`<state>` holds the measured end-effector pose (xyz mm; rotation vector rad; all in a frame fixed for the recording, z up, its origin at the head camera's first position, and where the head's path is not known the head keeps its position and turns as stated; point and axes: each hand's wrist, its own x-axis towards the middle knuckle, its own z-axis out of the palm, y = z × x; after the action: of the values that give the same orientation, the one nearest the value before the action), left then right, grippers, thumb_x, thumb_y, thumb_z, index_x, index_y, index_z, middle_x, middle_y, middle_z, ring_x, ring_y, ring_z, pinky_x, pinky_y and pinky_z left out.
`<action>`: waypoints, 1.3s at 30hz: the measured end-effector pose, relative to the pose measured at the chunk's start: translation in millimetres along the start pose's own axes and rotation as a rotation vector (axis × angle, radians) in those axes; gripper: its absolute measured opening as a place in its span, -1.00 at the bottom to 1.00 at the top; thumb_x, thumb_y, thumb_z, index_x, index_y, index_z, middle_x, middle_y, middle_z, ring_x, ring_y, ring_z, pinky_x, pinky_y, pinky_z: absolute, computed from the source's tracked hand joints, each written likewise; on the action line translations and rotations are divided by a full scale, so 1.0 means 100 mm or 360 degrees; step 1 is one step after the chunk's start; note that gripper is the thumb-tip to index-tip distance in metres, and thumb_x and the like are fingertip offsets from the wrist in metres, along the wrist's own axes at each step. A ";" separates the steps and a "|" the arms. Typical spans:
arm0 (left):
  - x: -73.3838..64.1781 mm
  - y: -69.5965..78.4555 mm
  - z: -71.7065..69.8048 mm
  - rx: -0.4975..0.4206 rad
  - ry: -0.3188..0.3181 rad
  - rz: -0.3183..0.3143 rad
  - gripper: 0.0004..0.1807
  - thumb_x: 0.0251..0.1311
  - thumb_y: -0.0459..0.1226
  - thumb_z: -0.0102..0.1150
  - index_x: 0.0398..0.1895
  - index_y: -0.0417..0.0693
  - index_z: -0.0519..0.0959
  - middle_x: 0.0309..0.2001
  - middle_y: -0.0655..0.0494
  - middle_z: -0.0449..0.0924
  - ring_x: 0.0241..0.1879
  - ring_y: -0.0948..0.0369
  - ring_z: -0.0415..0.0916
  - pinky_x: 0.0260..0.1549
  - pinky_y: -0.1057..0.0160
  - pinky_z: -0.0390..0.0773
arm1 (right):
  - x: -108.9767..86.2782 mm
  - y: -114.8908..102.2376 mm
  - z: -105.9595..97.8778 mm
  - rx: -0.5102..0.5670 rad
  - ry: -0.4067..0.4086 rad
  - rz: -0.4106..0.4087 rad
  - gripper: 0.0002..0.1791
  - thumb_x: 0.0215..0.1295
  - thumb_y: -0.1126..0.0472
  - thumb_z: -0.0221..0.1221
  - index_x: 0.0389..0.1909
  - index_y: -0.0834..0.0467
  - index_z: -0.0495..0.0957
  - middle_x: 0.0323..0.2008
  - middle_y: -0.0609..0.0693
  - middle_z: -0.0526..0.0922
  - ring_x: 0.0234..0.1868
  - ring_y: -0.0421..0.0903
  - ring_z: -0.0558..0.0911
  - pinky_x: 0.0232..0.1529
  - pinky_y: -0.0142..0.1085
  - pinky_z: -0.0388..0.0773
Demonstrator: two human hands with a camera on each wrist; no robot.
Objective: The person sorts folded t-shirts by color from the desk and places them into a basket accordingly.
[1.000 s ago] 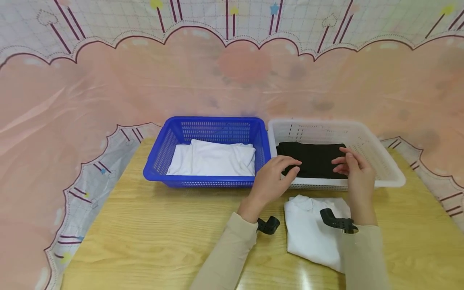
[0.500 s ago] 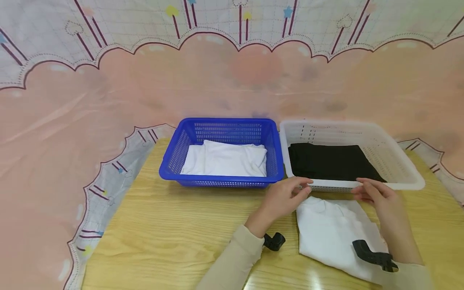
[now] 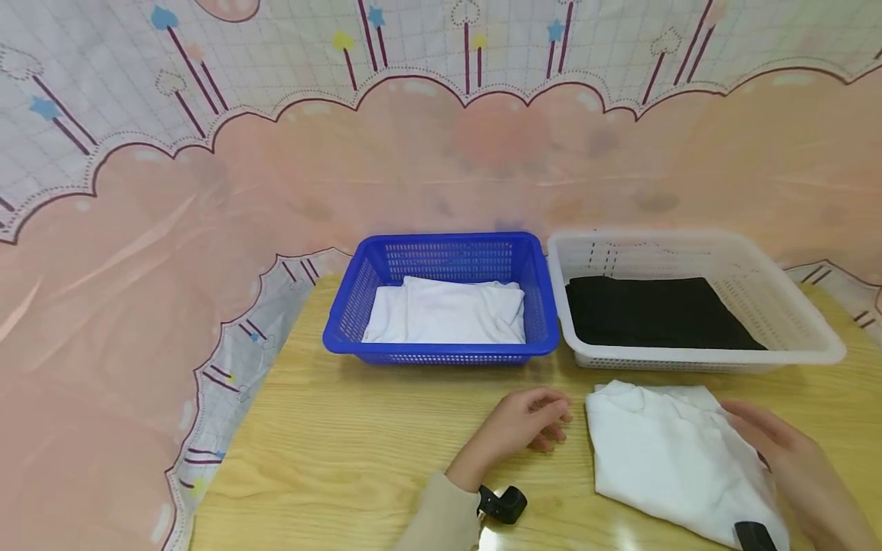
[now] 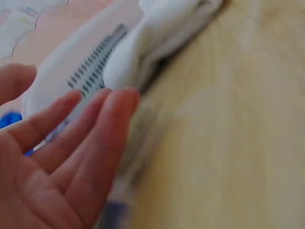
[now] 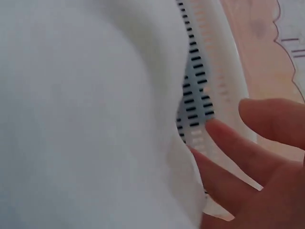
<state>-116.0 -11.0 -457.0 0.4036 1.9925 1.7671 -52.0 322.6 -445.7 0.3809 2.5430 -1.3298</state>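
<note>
A folded white garment (image 3: pixel 668 451) lies on the wooden table in front of the white basket. My left hand (image 3: pixel 527 417) hovers just left of it with loosely bent fingers and holds nothing; the left wrist view shows its fingers (image 4: pixel 97 148) apart from the cloth. At the garment's right side is my right hand (image 3: pixel 779 444), its fingertips right at the cloth's edge. In the right wrist view those fingers (image 5: pixel 238 148) are spread and relaxed beside the white cloth (image 5: pixel 95 119), partly behind its edge.
A blue basket (image 3: pixel 441 349) holding folded white cloth (image 3: pixel 448 314) stands at the back. Beside it on the right, a white basket (image 3: pixel 710 357) contains folded black cloth (image 3: pixel 654 314). A patterned pink curtain (image 3: pixel 413 176) hangs behind the wooden table (image 3: pixel 331 444).
Both hands have drawn back from the white basket toward the near side, to either side of the white garment. The black cloth stays behind in the basket. The head view has shifted left.
</note>
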 end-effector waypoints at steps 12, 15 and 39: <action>-0.13 -0.21 -0.21 -0.0315 -0.0044 -0.0180 -0.53 0.16 0.00 0.05 0.01 -0.14 0.48 -0.27 0.04 0.61 -0.38 0.09 0.60 -0.45 0.17 0.57 | 0.04 0.08 0.02 0.0207 -0.0396 0.0253 -0.08 0.25 -0.26 -0.15 0.36 0.22 -0.31 0.31 0.35 -0.26 0.11 0.22 0.23 -0.15 0.04 0.45; -0.13 -0.21 -0.20 -0.0361 -0.0101 -0.0229 -0.50 0.17 -0.02 0.03 0.09 -0.14 0.42 -0.25 0.00 0.62 -0.37 0.07 0.60 -0.44 0.16 0.57 | 0.03 0.01 0.11 0.0252 -0.0467 0.0215 -0.11 0.24 -0.19 -0.06 0.38 0.15 -0.28 0.33 0.29 -0.25 0.14 0.17 0.20 -0.12 0.05 0.43; -0.10 -0.21 -0.25 -0.0374 -0.0233 -0.0129 -0.41 0.21 -0.08 0.01 0.25 -0.15 0.23 -0.03 0.03 0.50 -0.13 0.16 0.50 -0.21 0.21 0.51 | -0.02 -0.27 0.55 0.0336 -0.0475 -0.0182 -0.17 0.21 0.12 0.10 0.38 0.04 -0.17 0.27 0.35 0.01 0.17 0.16 0.23 -0.05 -0.18 0.42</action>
<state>-118.4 -40.8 -474.2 0.3586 1.6561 1.8384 -54.0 262.0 -454.5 0.0660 2.2159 -1.5714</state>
